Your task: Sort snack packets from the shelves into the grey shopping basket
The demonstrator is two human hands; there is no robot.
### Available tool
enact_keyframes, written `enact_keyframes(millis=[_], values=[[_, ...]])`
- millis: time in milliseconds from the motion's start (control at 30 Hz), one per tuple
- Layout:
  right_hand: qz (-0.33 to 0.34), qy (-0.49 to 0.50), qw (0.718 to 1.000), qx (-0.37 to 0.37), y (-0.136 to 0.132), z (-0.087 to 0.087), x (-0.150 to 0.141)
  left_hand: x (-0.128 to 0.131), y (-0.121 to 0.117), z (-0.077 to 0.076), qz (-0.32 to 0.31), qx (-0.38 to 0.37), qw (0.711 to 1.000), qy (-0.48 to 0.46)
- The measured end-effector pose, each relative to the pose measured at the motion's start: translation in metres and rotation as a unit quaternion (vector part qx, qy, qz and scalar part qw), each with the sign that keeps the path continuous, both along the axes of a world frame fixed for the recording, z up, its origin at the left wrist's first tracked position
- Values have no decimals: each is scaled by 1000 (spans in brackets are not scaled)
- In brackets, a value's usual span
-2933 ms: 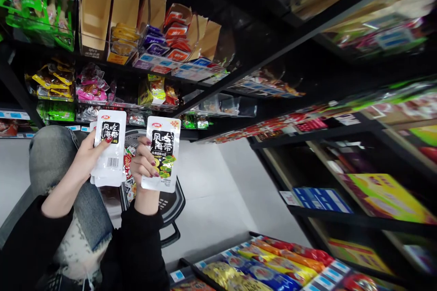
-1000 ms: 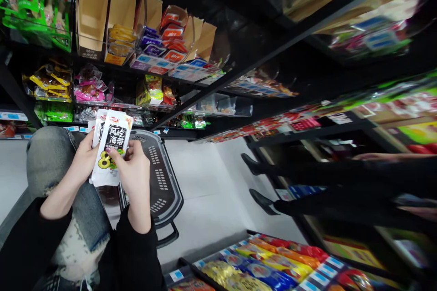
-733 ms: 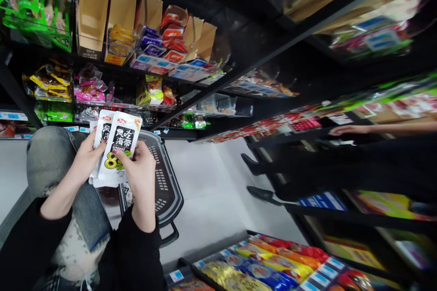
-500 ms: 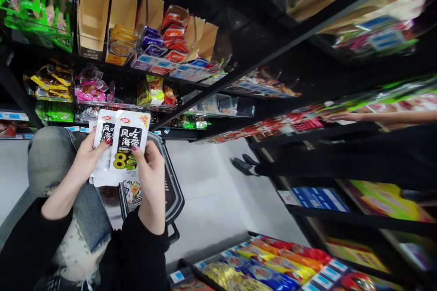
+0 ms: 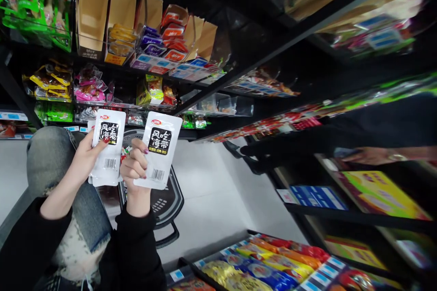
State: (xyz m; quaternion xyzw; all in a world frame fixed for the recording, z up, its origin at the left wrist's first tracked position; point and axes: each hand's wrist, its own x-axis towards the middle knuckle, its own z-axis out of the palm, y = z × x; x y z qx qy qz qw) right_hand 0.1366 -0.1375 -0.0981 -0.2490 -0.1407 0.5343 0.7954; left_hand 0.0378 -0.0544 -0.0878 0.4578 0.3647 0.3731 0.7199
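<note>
My left hand (image 5: 83, 158) grips a stack of white snack packets (image 5: 108, 151) with black labels, the barcode side toward me. Beside it my right hand (image 5: 134, 167) pinches one more white packet (image 5: 160, 148) of the same kind, also back side up, held apart from the stack. Both packets hover over a black shopping basket (image 5: 163, 198) standing on the pale floor. My knee in worn jeans (image 5: 51, 154) is at the left.
Dark shelves hold snack bags and brown cardboard display boxes (image 5: 93, 9) above. Colourful packets (image 5: 266, 268) fill a low rack at the bottom. Another person in dark clothes (image 5: 358, 129) reaches across the right shelves, hand (image 5: 365, 156) near a yellow box.
My right hand pulled the top packet off the stack, moved it right and turned it barcode side up. The other person's legs and arm shifted along the right aisle.
</note>
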Motion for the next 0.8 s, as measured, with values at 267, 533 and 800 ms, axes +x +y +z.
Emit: enact_keyframes(millis=[267,533,800], values=[[-69,30,997,-11,6,13,6,1,0,-1,2,-19,1000,6],[-18,-127,986,-103,-1,16,6,-1,0,-4,-14,-10,1000,2],[-173,-506,782,-321,-4,26,10,0,-2,-6,1,-24,999,-21]])
